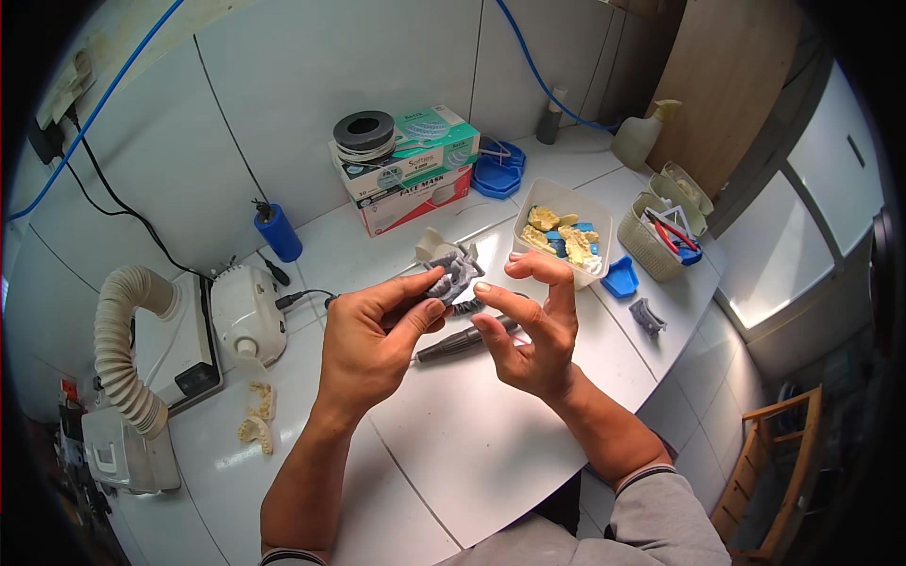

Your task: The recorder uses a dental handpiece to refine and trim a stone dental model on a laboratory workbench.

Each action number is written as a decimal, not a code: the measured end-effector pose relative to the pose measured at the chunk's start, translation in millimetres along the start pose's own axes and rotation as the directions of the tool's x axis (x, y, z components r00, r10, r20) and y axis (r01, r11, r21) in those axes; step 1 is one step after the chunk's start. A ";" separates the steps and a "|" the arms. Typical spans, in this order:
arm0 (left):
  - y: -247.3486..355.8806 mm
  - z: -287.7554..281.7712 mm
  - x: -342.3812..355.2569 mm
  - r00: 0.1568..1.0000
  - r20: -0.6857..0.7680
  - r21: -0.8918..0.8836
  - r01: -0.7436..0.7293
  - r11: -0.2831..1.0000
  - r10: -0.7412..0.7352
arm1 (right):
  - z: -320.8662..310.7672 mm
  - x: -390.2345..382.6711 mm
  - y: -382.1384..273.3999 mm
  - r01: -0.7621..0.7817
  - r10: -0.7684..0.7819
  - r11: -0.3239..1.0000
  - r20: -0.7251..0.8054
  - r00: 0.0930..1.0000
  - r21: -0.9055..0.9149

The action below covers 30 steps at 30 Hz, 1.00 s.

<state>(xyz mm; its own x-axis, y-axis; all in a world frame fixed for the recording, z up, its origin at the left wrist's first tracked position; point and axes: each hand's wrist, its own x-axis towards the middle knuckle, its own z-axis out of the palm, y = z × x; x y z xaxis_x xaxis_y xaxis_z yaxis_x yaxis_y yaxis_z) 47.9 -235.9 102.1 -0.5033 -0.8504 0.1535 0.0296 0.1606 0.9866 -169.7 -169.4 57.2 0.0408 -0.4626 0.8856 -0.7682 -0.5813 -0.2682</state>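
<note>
Between the thumb and fingers of my left hand (370, 344) is a grey dental model (451, 278), raised above the table. My right hand (540, 330) hovers just right of the model, fingers curled but apart, with nothing visible in it. Its index fingertip comes close to the model's edge; whether it touches I cannot tell. Below the hands, a dark rotary handpiece (458, 345) lies on the white tiled table (481, 429), partly hidden by my right fingers. Behind the model, a pale scoop-shaped piece (434, 245) shows in part.
A clear tub (566, 193) holds yellow and blue dental casts. Right of it are a blue tray (620, 277), another grey model (647, 317) and a basket (651, 226). Face mask boxes (415, 203) stand behind. At left are a hose (118, 330), a white control unit (247, 311) and yellow casts (255, 432).
</note>
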 end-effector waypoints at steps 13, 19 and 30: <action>-0.1 6.0 -0.8 0.999 0.019 -0.153 -0.023 0.988 0.026 | -2.9 9.2 -4.6 0.051 -0.033 0.971 0.081 0.996 -0.232; 5.5 7.5 -5.7 0.998 0.036 -0.126 -0.052 0.991 0.057 | 0.0 3.1 1.9 0.019 -0.023 0.999 -0.134 0.991 -0.030; 1.2 9.2 -4.4 0.996 0.074 -0.079 -0.044 0.996 0.050 | 4.8 1.3 -9.1 -0.214 0.214 0.972 0.006 0.977 0.098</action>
<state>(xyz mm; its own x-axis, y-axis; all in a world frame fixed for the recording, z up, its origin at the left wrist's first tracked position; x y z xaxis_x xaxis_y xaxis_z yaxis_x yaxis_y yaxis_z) 42.2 -227.4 102.0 -0.5634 -0.8021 0.1983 0.1198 0.1581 0.9801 -159.6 -167.9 58.9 -0.1209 -0.5805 0.8052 -0.6931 -0.5314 -0.4872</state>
